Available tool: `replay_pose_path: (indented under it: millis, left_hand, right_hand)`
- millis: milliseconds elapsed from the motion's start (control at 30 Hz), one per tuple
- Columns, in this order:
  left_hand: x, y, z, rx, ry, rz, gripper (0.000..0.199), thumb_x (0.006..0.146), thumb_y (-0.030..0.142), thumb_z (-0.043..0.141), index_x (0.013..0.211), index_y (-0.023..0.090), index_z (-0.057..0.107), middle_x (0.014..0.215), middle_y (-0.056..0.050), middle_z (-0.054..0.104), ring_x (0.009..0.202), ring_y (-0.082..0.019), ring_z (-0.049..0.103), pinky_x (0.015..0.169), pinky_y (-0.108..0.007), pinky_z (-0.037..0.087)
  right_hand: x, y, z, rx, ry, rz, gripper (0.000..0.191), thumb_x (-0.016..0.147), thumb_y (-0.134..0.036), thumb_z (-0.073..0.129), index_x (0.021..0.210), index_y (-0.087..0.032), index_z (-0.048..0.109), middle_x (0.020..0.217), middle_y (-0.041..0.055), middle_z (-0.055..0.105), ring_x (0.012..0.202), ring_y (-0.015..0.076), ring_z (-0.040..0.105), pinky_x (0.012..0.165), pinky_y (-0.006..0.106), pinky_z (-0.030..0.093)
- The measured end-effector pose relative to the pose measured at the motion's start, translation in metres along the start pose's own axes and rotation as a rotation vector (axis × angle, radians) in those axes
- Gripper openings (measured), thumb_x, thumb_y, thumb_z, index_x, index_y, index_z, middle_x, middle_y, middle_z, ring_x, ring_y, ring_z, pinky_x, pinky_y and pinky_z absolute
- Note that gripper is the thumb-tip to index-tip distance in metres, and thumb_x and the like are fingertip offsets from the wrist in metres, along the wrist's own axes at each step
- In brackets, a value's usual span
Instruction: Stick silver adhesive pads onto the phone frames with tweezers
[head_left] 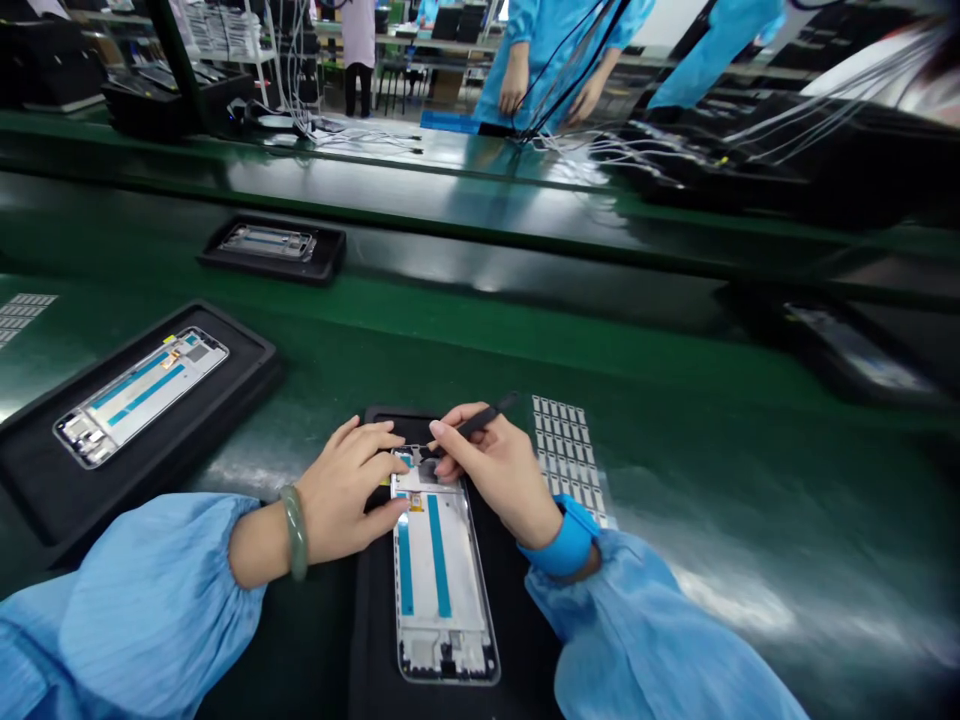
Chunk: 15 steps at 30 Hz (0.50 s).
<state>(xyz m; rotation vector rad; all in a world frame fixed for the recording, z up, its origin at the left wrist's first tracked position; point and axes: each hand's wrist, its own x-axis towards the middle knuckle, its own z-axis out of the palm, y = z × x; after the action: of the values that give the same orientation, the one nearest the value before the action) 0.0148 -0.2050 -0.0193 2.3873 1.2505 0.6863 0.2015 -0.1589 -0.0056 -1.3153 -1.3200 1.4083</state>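
Observation:
A phone frame with two blue strips lies in a black foam tray in front of me. My left hand rests on its upper left edge, fingers spread. With my right hand I grip a pair of black tweezers, slanting down to the upper end of the frame. The fingers of the right hand hide part of that end, and the exact spot under the tip cannot be made out. A sheet of small grey stickers lies on the bench just right of this hand.
Another black tray with a phone frame stands to the left. Further trays sit on the green line beyond. Cables and a person in blue are across the bench.

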Motion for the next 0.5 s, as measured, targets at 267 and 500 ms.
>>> replay_pose_path:
  millis: [267, 500]
  left_hand:
    - [-0.0004, -0.0045, 0.0029, 0.0, 0.032, 0.045, 0.023, 0.082, 0.028, 0.056, 0.104, 0.02, 0.055, 0.119, -0.01, 0.056, 0.125, -0.026, 0.043, 0.104, -0.052, 0.03]
    - [0.0005, -0.0067, 0.0019, 0.006, 0.018, 0.063, 0.023, 0.082, 0.027, 0.056, 0.104, 0.019, 0.054, 0.119, -0.009, 0.056, 0.124, -0.025, 0.043, 0.104, -0.051, 0.031]
  right_hand:
    - [0.0009, 0.0036, 0.0019, -0.029, 0.001, -0.029, 0.033, 0.073, -0.045, 0.068, 0.082, -0.017, 0.052, 0.063, -0.0012, 0.062, 0.043, 0.0095, 0.059, 0.041, 0.018, 0.05]
    - [0.0007, 0.0044, 0.0031, -0.047, 0.014, -0.022, 0.032, 0.074, -0.044, 0.067, 0.082, -0.017, 0.052, 0.061, -0.0019, 0.06, 0.042, 0.0095, 0.058, 0.041, 0.018, 0.049]
